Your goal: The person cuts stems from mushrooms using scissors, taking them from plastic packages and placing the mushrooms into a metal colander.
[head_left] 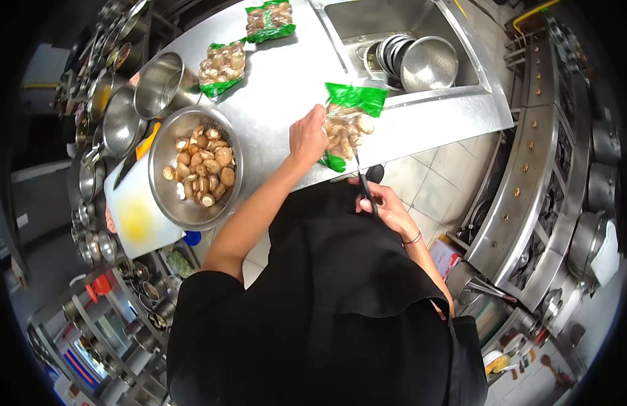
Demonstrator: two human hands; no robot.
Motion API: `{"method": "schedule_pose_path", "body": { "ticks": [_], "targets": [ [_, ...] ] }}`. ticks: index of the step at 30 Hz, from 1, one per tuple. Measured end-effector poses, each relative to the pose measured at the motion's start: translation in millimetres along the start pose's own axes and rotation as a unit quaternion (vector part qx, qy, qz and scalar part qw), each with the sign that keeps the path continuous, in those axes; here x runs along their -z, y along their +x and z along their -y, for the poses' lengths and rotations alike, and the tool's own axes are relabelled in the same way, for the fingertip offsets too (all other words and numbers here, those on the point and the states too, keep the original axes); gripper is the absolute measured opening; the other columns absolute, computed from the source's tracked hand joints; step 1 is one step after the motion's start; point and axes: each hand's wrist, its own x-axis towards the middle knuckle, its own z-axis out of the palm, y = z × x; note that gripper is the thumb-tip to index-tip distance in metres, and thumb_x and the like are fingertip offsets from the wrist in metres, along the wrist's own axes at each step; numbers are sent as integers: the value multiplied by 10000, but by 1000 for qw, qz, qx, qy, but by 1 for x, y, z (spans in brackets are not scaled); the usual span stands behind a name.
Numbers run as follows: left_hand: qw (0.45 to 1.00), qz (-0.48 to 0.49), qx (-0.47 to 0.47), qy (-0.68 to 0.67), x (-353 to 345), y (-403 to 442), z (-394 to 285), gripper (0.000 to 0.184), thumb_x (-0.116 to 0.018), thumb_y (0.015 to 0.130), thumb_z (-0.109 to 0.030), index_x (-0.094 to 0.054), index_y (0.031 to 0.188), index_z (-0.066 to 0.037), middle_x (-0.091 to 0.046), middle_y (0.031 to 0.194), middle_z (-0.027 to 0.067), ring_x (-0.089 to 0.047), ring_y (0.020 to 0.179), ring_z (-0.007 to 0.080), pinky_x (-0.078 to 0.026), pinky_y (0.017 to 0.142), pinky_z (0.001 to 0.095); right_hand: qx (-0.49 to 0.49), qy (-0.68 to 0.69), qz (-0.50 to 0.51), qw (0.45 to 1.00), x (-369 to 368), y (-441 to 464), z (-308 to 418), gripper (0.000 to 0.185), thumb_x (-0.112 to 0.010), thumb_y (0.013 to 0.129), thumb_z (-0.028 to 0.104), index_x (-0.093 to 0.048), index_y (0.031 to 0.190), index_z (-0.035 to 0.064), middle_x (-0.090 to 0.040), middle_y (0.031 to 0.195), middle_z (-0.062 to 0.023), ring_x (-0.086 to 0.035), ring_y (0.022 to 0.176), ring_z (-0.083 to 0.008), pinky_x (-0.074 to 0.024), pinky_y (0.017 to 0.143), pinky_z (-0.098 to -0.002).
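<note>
My left hand (309, 137) is closed on the left side of a clear plastic bag of mushrooms (343, 135) with green printed ends, holding it above the counter's front edge. In my right hand (389, 208) are black-handled scissors (365, 183), their blades pointing up against the bag's lower right side. Whether the blades are apart is too small to tell. Left of my left arm stands a perforated steel colander (230, 196) with loose brown mushrooms (204, 166) in it. Two more bags, a nearer mushroom bag (223, 66) and a farther mushroom bag (269, 20), lie on the counter.
A sink (351, 27) at the counter's back right holds a strainer (429, 64) and stacked dark-rimmed pans. Left of the colander are a white cutting board (141, 215), a knife with an orange handle (148, 141) and a deep steel pot (158, 84). A stove (506, 203) runs along the right.
</note>
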Motion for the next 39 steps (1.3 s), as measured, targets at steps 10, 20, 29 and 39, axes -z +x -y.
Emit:
{"method": "schedule_pose_path", "body": {
  "ticks": [10, 20, 29, 39],
  "targets": [
    [999, -3, 21, -28, -2, -32, 6, 182, -572, 792, -11, -519, 956, -72, -651, 792, 151, -640, 712, 384, -470, 591, 499, -74, 133, 53, 987, -25, 29, -5, 553, -547, 940, 509, -592, 1174, 9, -583, 777, -12, -554, 762, -91, -451, 737, -249],
    [994, -55, 57, -74, 15, -38, 3, 160, -563, 788, 26, -551, 911, -76, -650, 757, 174, -639, 700, 407, -473, 574, 492, -9, 57, 11, 998, -29, 63, 11, 611, -610, 870, 563, -566, 1128, 11, -545, 797, -23, -512, 777, -123, -430, 777, -274],
    [972, -76, 132, -176, 28, -26, 47, 26, -612, 840, -54, -601, 847, -31, -624, 768, 168, -610, 717, 350, -450, 630, 428, 95, -107, -213, 966, -30, 34, 34, 433, -740, 817, 241, -529, 1129, 29, -541, 869, 14, -484, 771, -70, -396, 697, -224],
    [976, -33, 85, -199, 32, -45, 24, 34, -594, 840, -44, -566, 832, -25, -599, 757, 149, -593, 687, 332, -437, 601, 415, 85, -313, -237, 916, -27, 167, 26, 312, -739, 708, 252, -643, 934, 60, -623, 660, -120, -632, 638, -318, -489, 613, -414]
  ]
}}
